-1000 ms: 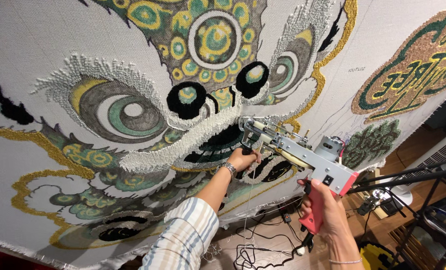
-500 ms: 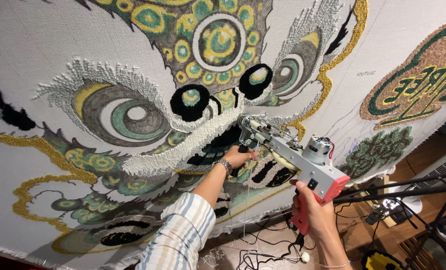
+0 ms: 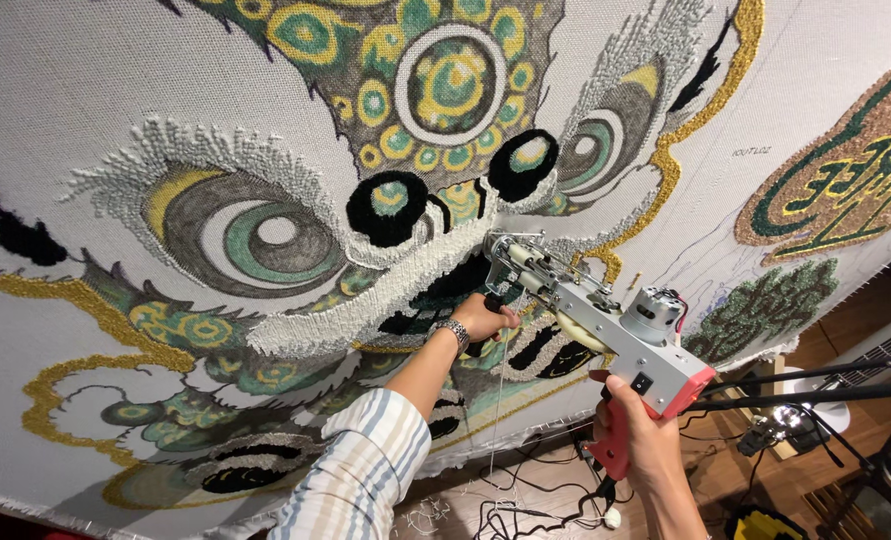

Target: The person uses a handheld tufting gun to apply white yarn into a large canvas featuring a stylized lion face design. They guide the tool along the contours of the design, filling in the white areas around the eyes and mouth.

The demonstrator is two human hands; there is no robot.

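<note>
A grey tufting gun (image 3: 605, 325) with a red pistol grip points at a large stretched cloth (image 3: 85, 120) tufted with a lion-like face in green, yellow, white and black. My right hand (image 3: 637, 432) grips the red handle at the lower right. My left hand (image 3: 483, 317), with a bracelet at the wrist and a striped sleeve, holds the gun's black front handle close to the cloth. The gun's needle end (image 3: 498, 247) touches the cloth beside a white tufted band (image 3: 365, 300). A thin yarn strand (image 3: 495, 400) hangs down from the gun.
A second tufted design in green and brown (image 3: 845, 180) sits at the right of the cloth. Black stand legs (image 3: 815, 385) cross the lower right. Cables (image 3: 525, 505) and a white plug lie on the wooden floor below. A yellow and black object (image 3: 760, 525) rests at the bottom edge.
Both hands and the tufting gun have shifted slightly left and up along the white band. The view has drifted, so the cloth appears lower and more to the right.
</note>
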